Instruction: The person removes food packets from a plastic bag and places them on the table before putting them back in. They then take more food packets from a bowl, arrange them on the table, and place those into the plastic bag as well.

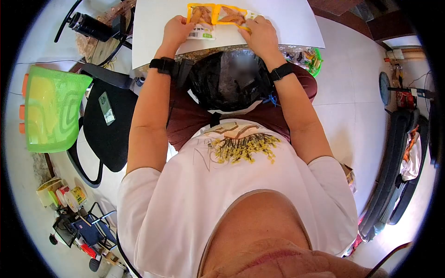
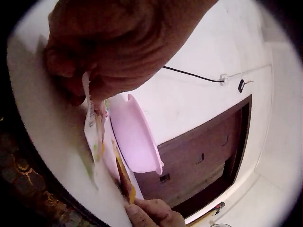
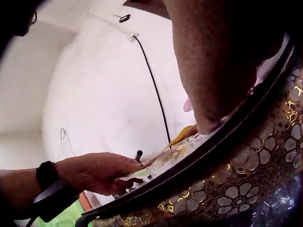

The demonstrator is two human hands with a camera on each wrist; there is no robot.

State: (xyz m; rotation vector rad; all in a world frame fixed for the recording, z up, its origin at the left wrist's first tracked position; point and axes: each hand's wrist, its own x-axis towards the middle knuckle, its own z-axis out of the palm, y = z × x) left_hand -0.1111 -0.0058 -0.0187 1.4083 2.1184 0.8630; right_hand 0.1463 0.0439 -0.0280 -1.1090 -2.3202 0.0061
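Two food packets with yellow borders lie side by side at the front part of a white table, their brownish meat pieces showing through clear film. On the left packet, a barcode and a green mark show near the lower edge. My left hand pinches that packet's left edge; the left wrist view shows the edge between thumb and fingers. Tilted slightly, the right packet meets the left one at its yellow side. My right hand pinches its right end, fingers partly covering it.
Below the table edge a black plastic bag sits between the legs. A green-rimmed basket of small wrappers stands to its right. A pink basin stands beyond the packets. At left is an office chair with a phone on its seat.
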